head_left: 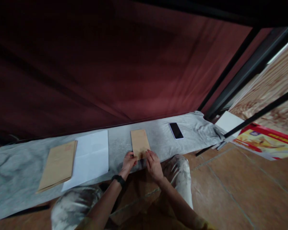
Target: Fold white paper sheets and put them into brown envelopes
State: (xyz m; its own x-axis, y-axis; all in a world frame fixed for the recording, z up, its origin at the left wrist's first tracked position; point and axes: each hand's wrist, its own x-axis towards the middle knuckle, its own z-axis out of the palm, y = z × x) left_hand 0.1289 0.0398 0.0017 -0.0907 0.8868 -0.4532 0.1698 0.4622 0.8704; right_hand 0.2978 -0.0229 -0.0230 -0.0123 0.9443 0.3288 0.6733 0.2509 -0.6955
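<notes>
A small brown paper envelope [139, 142] lies on a grey cloth [120, 143] spread along the floor. My left hand [129, 161] grips its near left corner with the fingers curled. My right hand [154, 164] presses on its near right corner, fingers bent over the edge. A black band sits on my left wrist. To the left lie a white sheet of paper [90, 157] and a stack of larger brown envelopes [58, 165].
A black phone [176, 130] lies on the cloth to the right. Dark red fabric [110, 70] hangs behind. My knees frame the hands on a brown tiled floor [230, 188]. A red and yellow printed sheet [264, 140] and a white sheet [228, 122] lie at far right.
</notes>
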